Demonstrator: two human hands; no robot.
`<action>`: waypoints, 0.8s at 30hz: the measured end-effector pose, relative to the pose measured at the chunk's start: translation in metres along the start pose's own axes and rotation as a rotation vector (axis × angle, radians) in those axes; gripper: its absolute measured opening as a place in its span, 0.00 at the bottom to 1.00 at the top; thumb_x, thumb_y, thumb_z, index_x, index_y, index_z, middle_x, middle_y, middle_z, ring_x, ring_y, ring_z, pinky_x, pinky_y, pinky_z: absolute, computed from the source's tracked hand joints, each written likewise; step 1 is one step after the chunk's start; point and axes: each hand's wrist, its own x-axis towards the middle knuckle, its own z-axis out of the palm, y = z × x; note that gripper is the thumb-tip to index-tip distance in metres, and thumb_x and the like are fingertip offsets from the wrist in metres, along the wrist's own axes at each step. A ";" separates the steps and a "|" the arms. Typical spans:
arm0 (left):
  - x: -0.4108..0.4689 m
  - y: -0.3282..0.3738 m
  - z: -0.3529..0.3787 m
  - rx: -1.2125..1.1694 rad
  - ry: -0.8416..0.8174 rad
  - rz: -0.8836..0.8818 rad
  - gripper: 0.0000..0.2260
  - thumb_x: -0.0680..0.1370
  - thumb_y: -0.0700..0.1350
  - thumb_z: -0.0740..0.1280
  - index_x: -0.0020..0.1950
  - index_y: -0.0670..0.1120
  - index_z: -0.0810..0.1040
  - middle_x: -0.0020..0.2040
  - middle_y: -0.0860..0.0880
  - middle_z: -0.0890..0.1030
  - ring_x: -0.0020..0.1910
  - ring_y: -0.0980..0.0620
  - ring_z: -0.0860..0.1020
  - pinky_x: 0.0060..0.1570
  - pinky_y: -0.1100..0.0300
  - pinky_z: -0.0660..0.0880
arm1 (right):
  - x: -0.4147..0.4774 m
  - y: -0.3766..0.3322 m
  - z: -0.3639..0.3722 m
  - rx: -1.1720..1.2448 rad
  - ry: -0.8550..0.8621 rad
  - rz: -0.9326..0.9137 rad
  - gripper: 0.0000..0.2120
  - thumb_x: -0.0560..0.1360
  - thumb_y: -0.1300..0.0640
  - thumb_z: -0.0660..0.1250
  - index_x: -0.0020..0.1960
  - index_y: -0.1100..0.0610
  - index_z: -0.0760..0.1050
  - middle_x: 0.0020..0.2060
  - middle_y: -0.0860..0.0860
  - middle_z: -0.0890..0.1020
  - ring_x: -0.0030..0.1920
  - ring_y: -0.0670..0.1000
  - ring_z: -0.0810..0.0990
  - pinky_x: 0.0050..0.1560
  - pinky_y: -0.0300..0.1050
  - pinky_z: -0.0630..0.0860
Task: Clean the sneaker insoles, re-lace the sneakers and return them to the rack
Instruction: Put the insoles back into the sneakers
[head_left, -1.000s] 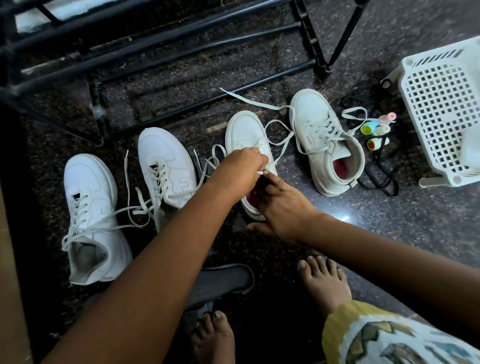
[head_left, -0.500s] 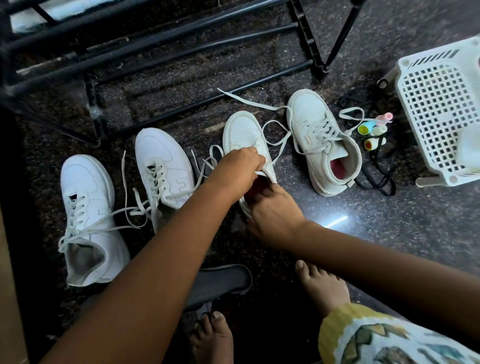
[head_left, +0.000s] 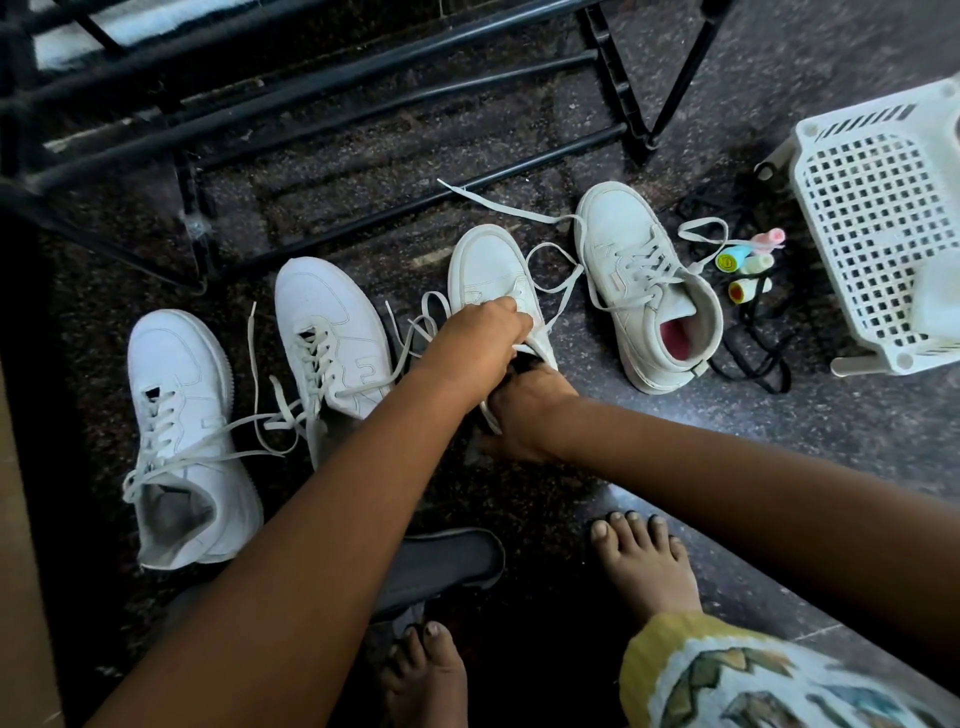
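At frame centre the left hand (head_left: 480, 340) curls round the tongue of the white sneaker (head_left: 485, 260) while the right hand (head_left: 524, 410) reaches into its opening, fingers hidden, grip unclear

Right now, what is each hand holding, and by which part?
Both hold the third sneaker from the left: the left hand grips its tongue, the right hand its heel end.

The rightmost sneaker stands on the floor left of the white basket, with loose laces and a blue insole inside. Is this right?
Not quite. The head view shows that the insole inside the rightmost sneaker is pinkish red, not blue. The rest holds: it stands on the floor left of the white basket, with loose laces.
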 end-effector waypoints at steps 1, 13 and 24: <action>0.000 0.000 0.000 0.009 0.004 0.001 0.05 0.76 0.37 0.64 0.51 0.43 0.75 0.50 0.45 0.74 0.48 0.43 0.76 0.41 0.55 0.67 | 0.000 0.000 0.001 -0.009 0.006 0.004 0.33 0.77 0.37 0.55 0.69 0.61 0.66 0.69 0.61 0.68 0.69 0.58 0.66 0.69 0.49 0.60; -0.117 -0.045 -0.053 -0.203 0.169 0.161 0.12 0.74 0.40 0.64 0.55 0.42 0.79 0.53 0.45 0.80 0.50 0.45 0.79 0.50 0.55 0.75 | -0.024 -0.002 -0.003 0.056 0.137 0.051 0.23 0.77 0.42 0.58 0.58 0.60 0.76 0.58 0.59 0.76 0.57 0.60 0.75 0.51 0.48 0.71; -0.277 -0.039 0.113 -1.670 0.429 -1.402 0.06 0.76 0.34 0.66 0.44 0.43 0.73 0.43 0.35 0.75 0.37 0.45 0.76 0.29 0.62 0.77 | -0.041 -0.078 0.080 -0.024 -0.101 -0.382 0.31 0.72 0.53 0.63 0.74 0.53 0.59 0.76 0.61 0.50 0.72 0.62 0.60 0.65 0.55 0.67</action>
